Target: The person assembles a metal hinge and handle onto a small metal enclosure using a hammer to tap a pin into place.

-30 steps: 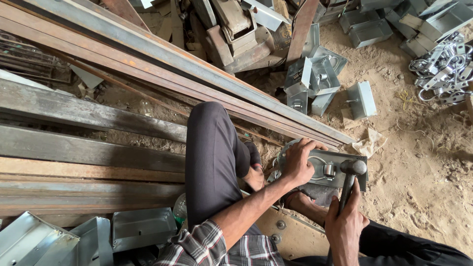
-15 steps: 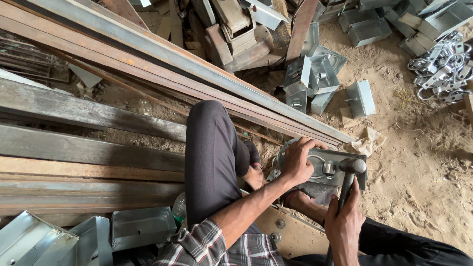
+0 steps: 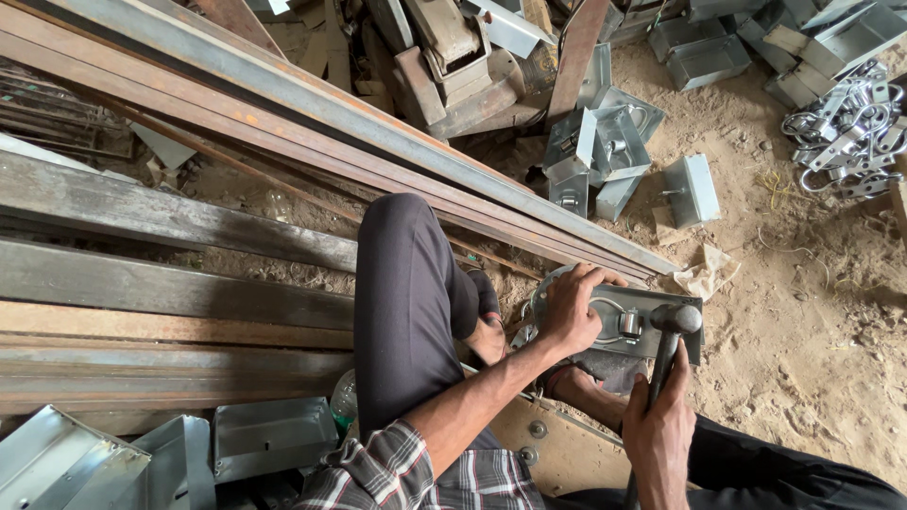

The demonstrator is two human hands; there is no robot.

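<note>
Two hands work over one galvanized metal bracket [image 3: 631,319] that lies flat on the sandy ground, just in front of the person's bent knee. The left hand [image 3: 572,310] is clamped over the bracket's near end, fingers wrapped on its edge, apparently to pin it so it cannot skid. The right hand [image 3: 659,436] is clenched around the handle of a hammer [image 3: 673,331], whose dark head rests on the bracket beside a small roller fitting, a grip low on the handle that suits swinging. Beyond the bracket run long steel bars [image 3: 312,104]; further off from it lie grey metal boxes [image 3: 605,151] and a heap of shiny clamps [image 3: 848,127].
</note>
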